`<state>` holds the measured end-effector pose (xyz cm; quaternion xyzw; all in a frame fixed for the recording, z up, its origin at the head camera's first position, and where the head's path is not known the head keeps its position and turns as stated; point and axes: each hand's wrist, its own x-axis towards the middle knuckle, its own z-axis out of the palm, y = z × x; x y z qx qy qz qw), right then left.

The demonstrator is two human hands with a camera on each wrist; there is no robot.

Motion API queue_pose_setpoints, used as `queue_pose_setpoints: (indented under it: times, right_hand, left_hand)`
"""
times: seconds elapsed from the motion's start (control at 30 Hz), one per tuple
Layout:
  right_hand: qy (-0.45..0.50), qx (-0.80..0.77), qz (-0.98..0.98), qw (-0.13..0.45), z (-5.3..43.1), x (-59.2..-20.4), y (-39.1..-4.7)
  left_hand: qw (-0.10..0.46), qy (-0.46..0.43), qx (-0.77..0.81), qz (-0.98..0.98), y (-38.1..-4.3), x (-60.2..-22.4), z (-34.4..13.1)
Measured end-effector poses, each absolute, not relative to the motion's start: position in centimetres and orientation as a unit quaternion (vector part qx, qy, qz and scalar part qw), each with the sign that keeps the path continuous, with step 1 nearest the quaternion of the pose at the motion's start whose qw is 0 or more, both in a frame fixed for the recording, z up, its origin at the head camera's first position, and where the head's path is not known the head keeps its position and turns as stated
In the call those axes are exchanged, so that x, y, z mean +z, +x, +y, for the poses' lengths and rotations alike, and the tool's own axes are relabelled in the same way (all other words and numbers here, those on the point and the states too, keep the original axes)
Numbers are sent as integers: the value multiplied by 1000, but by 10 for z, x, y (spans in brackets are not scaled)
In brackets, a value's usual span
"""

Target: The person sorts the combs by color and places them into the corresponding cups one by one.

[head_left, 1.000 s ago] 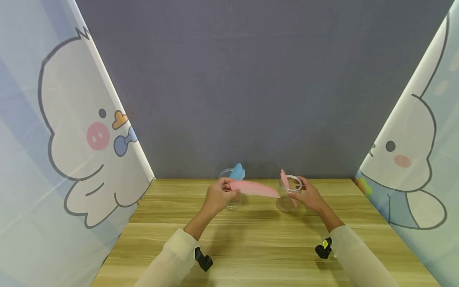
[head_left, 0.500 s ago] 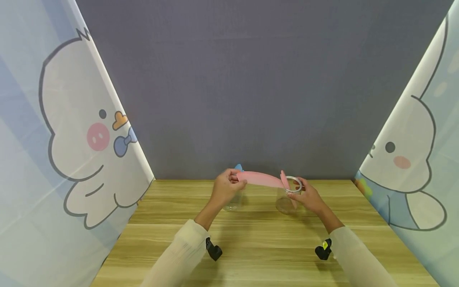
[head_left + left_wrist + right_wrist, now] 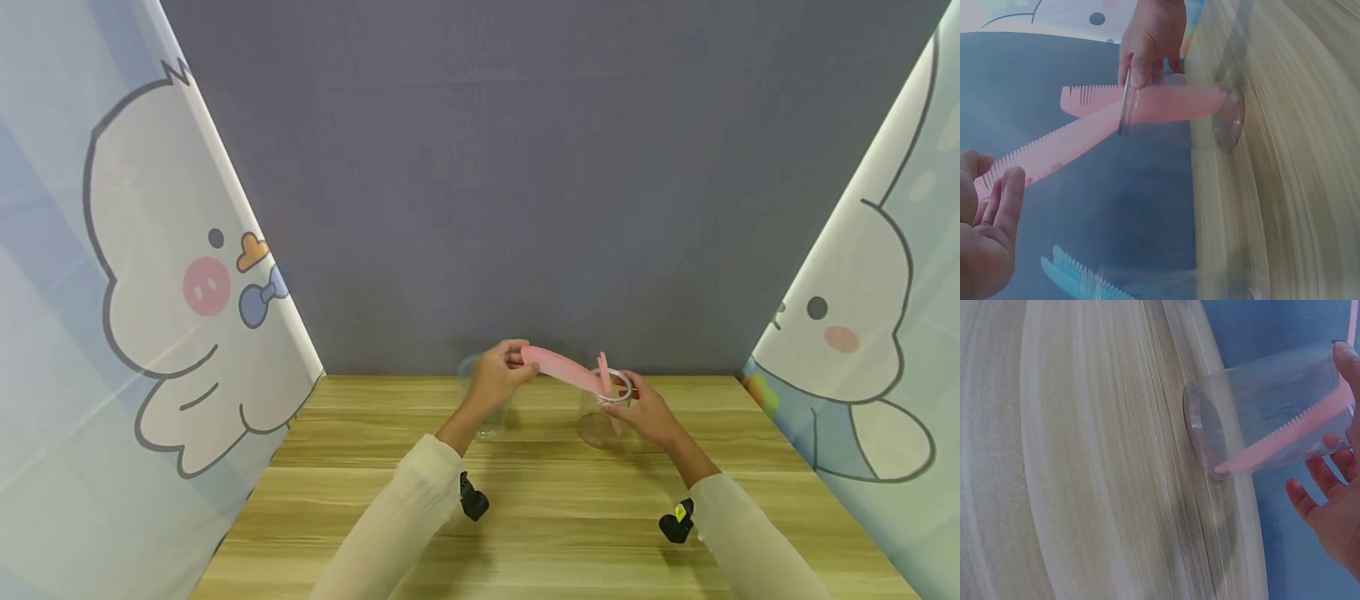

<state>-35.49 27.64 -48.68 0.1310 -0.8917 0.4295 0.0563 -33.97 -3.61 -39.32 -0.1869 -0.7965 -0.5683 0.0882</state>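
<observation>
My left hand pinches one end of a pink comb between thumb and fingers. The comb slants down to the right, its far end at the mouth of a clear jar. Around the rim of that upright jar my right hand has its thumb and fingers. Inside leans another pink comb, its top sticking out above the rim; in the left wrist view the two combs cross near the mouth. Blue combs poke out of a second clear jar, which my left hand partly hides in the head view.
Both jars stand near the back edge of the wood-grain table, before a dark grey backdrop. Printed cartoon curtains flank the table. A black wrist camera sits on my left wrist.
My left hand has moved right and upward with the pink comb, whose far end has come to the right jar's mouth. The comb in that jar has shifted slightly. My right hand stays put.
</observation>
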Motion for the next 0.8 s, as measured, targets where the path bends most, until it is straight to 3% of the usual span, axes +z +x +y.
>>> queue_pose_setpoints:
  times: [0.47, 0.8]
  right_hand:
    - [130, 436, -889, 56, 278, -486, -354]
    - [133, 442, -886, 55, 275, -486, -355]
  left_hand:
    - [53, -200, -567, -797, -344, -385, 13]
    - [-42, -216, -477, -851, -342, -371, 37]
